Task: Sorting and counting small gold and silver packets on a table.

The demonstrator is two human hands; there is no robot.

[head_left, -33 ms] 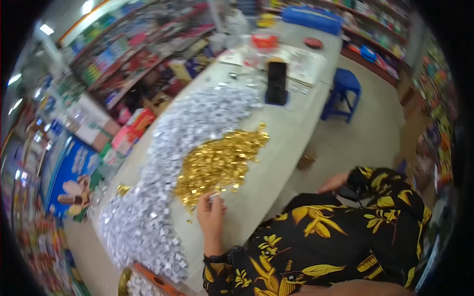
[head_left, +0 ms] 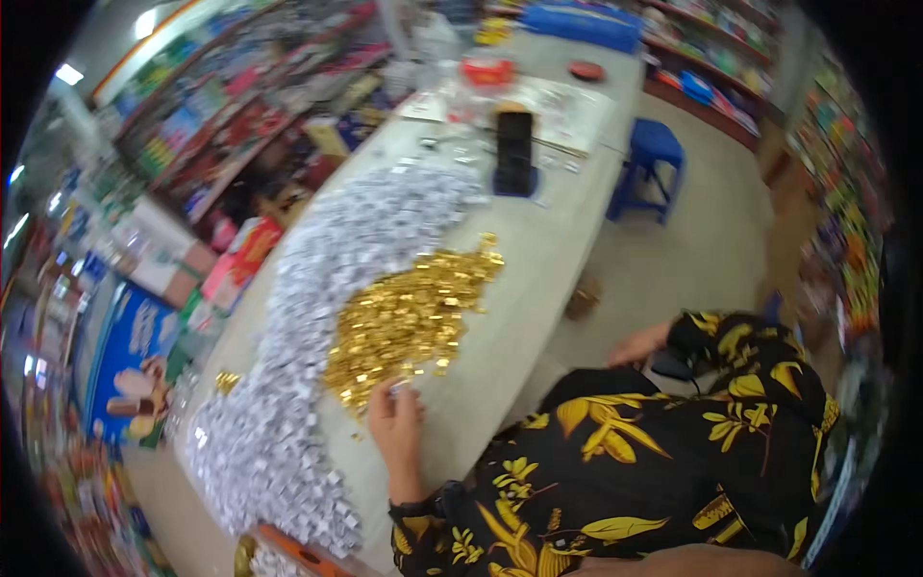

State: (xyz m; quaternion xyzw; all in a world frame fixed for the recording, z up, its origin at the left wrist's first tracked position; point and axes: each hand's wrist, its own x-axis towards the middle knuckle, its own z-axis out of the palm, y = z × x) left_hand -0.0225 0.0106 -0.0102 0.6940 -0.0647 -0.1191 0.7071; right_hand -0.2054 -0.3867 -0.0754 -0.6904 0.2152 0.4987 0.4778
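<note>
My left hand is over the table at the near edge of a heap of shiny gold-wrapped pieces. Its thumb and fingers are pinched on a small whitish piece, too small to make out well. A long, wide spread of small silvery-white wrapped pieces curves along the left side of the gold heap. Off the table's right edge, my right hand rests close to my body, partly covered by the black and yellow flowered sleeve; its fingers are blurred.
A dark phone lies farther up the table, near papers and a red container. A blue stool stands to the right. Stocked shelves line both sides. An orange-edged container of white pieces sits at the near end.
The whole view has turned slightly, so the table and its heaps appear farther left. My left hand keeps its pinch beside the gold heap.
</note>
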